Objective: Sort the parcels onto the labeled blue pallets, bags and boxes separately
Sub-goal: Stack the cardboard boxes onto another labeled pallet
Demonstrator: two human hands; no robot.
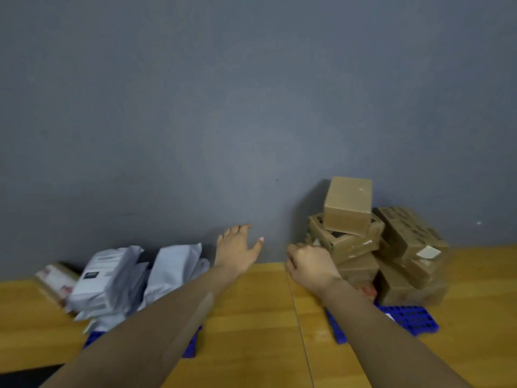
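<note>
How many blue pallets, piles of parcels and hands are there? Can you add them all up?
Blue pallets: 2 (left pallet, right pallet)
Parcel piles: 2 (bag pile, box pile)
Hands: 2 (left hand, right hand)
Total: 6

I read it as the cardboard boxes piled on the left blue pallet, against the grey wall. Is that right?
Not quite. The head view shows the cardboard boxes piled on the right blue pallet, against the grey wall. The left blue pallet holds the grey mailer bags.
</note>
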